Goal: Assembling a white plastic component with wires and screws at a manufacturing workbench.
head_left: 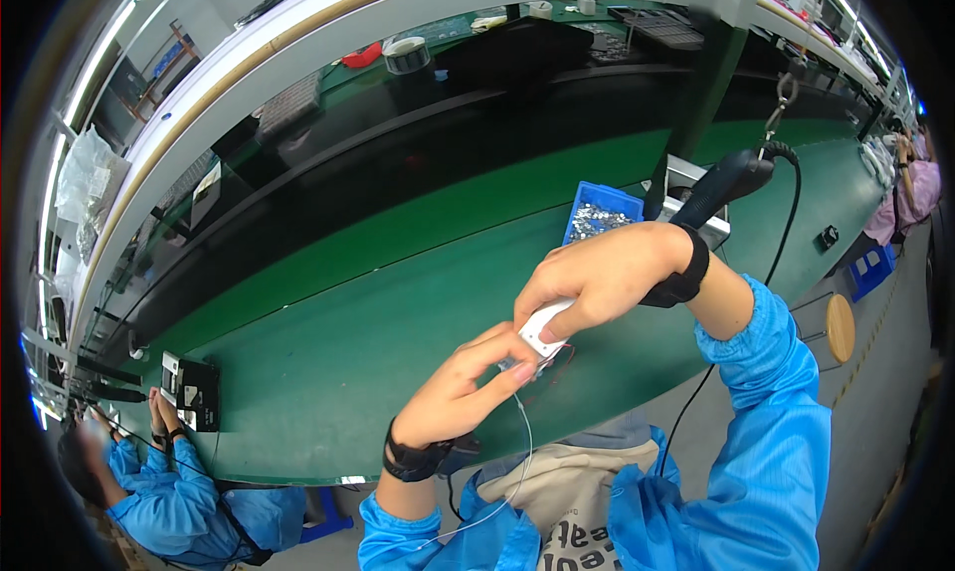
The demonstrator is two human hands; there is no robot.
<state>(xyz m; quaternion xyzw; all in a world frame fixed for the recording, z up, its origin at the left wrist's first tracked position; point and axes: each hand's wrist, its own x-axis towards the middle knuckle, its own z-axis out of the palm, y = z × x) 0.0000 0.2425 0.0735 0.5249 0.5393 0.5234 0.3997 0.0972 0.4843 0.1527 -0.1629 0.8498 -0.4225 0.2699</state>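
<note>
Over the green bench, both of my hands close on one small white plastic case (542, 326). My right hand (612, 278) grips its upper end between thumb and fingers. At its lower end, the thumb and fingers of my left hand (463, 382) pinch the edge. Thin reddish wires (565, 352) show beside the case, and a pale thin cable (527, 442) hangs from it toward my lap. What lies under my fingertips is hidden. Each wrist wears a black band, and blue sleeves cover my forearms.
Beyond my right hand stand a blue bin (600, 205) of small metal parts and a black electric screwdriver (724, 185) hanging on a hook with a coiled cord. A black box (191, 392) sits at the bench's left, near a co-worker in blue (189, 506). A stool (840, 328) stands right.
</note>
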